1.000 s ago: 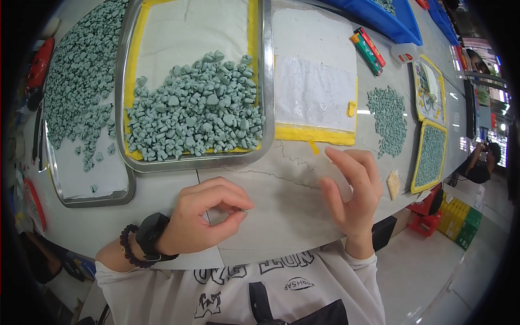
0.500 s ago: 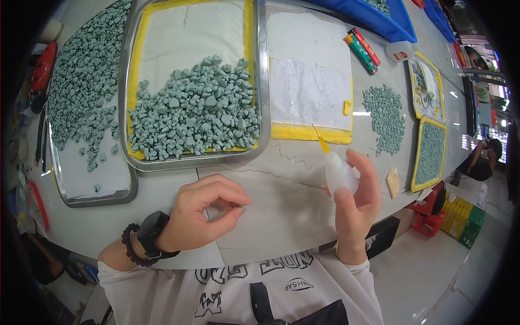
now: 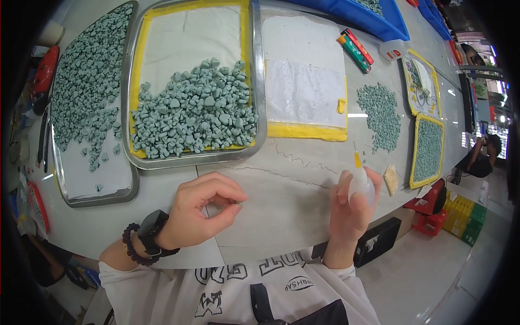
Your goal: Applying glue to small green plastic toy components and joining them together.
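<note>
My left hand (image 3: 203, 214) is over the near table with thumb and forefinger pinched together. A tiny greenish stone piece (image 3: 240, 203) just shows at their tips, mostly hidden by the fingers. In my right hand (image 3: 351, 208) is a small white squeeze bottle (image 3: 362, 187), its yellow-based needle tip pointing up. The bottle is held upright, apart from the left hand. Ahead of my left hand, a heap of pale green stones (image 3: 200, 108) covers the near half of a metal tray (image 3: 259, 81) lined with white cloth and yellow tape.
A second tray (image 3: 127, 195) of green stones stands at the left. Beyond the right hand lie a white taped board (image 3: 306, 35), a loose patch of smaller stones (image 3: 379, 116), a tan lump (image 3: 390, 180) and yellow-edged trays (image 3: 429, 151). A blue bin (image 3: 374, 21) stands farther back.
My right hand has turned the squeeze bottle from leaning left to upright and its needle tip has shifted right. My left hand keeps its pinch almost in place.
</note>
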A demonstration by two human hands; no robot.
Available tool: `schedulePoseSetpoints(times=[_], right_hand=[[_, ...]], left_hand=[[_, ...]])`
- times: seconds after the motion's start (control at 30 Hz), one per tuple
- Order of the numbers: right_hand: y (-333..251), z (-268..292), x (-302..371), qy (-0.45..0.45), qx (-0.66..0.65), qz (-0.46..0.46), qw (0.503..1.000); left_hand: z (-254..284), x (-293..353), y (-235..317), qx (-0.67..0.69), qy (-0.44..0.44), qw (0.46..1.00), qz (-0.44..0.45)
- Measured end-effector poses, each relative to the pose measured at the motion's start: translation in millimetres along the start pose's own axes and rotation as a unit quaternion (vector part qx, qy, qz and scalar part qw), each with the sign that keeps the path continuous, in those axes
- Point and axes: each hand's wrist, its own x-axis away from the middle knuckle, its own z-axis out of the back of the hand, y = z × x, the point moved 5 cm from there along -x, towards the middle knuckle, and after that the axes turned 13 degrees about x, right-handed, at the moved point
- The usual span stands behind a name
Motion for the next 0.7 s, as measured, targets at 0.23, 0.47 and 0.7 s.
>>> schedulePoseSetpoints(times=[0.23,0.47,0.7], right_hand=[[-10,-9,7,0.005,0.139,0.210,0.968],[-15,-14,15,-0.007,0.121,0.219,0.968],[-17,-14,15,-0.025,0.157,0.250,0.955]], left_hand=[[-2,1,0,0.000,-0.013,1.000,0.010],[-2,1,1,0.001,-0.019,1.000,-0.003],[-2,3,1,0.003,-0.023,1.000,-0.007]])
